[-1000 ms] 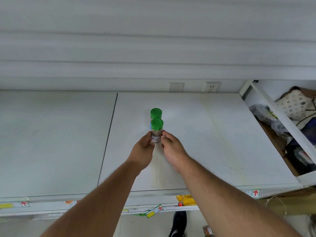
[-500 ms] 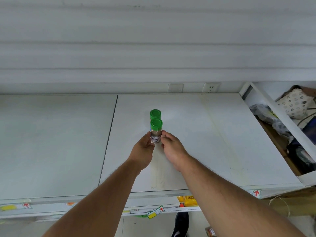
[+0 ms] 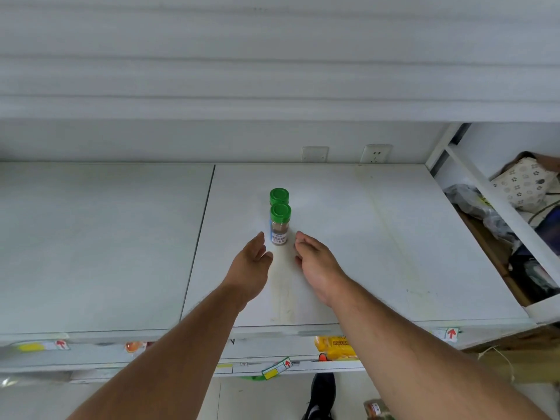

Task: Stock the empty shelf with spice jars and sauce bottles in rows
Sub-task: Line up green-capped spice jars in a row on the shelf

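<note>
Two spice jars with green lids stand upright on the white shelf [image 3: 378, 237], one behind the other. The front jar [image 3: 279, 226] holds brown powder and has a label. Only the lid of the rear jar [image 3: 279, 196] shows. My left hand [image 3: 251, 265] sits just left of and nearer than the front jar, fingers relaxed, holding nothing. My right hand [image 3: 315, 259] sits just right of the jar, fingers loosely curled, apart from it.
A seam [image 3: 200, 237] splits the shelf into two panels. Two wall sockets [image 3: 375, 153] sit at the back. An open compartment [image 3: 515, 225] on the right holds bags and clutter. Yellow packets [image 3: 333, 348] lie on a lower shelf. A shoe [image 3: 321, 395] shows on the floor.
Both hands let go of the front jar and drew back toward me a little. The jar stays standing in front of the rear one.
</note>
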### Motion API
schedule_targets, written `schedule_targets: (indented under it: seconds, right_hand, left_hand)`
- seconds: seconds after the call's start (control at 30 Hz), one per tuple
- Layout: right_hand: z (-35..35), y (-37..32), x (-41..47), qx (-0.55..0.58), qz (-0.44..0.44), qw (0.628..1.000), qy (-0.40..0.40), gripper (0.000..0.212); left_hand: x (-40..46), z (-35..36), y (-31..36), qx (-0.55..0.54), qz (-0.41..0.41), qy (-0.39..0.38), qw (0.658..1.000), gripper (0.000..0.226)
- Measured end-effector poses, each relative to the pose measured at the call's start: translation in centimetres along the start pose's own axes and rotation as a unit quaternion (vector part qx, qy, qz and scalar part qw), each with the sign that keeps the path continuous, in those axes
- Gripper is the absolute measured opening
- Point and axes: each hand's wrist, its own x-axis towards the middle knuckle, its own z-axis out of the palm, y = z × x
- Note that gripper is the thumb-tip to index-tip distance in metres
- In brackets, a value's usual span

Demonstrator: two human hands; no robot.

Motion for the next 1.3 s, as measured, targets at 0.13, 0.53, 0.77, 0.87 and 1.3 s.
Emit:
schedule_targets:
  seconds: [0.13,0.53,0.77,0.87,1.3]
  right_hand:
    - [0.1,1.0,-3.7,-0.041,-0.007,0.999,-0.004,0.045]
    - [4.7,-2.9,-11.7,-0.268,-0.149,0.930,-0.204,0.055]
    - [9.1,0.2,-18.4,-0.330,-0.178,0.843,-0.387,0.046]
    - [11.4,2.6,-22.8,-0.339,-0.192,0.791,-0.471,0.047]
    - [13.6,12.6,-47.7,-0.491,-0.411,0.405,-0.653,0.059]
  left_hand:
    - [-2.7,-0.9,-1.0,-0.009,0.008,0.019,1.000,0.056]
    - [-14.9,-4.8,-2.5,-0.017,0.005,0.184,0.983,0.061]
    - [-28.3,-2.9,-7.1,-0.039,-0.070,0.338,0.938,0.048]
    - [-34.7,-1.8,-9.8,-0.059,-0.127,0.405,0.904,0.056]
    - [-63.5,7.1,-18.8,-0.037,-0.325,0.534,0.780,0.054]
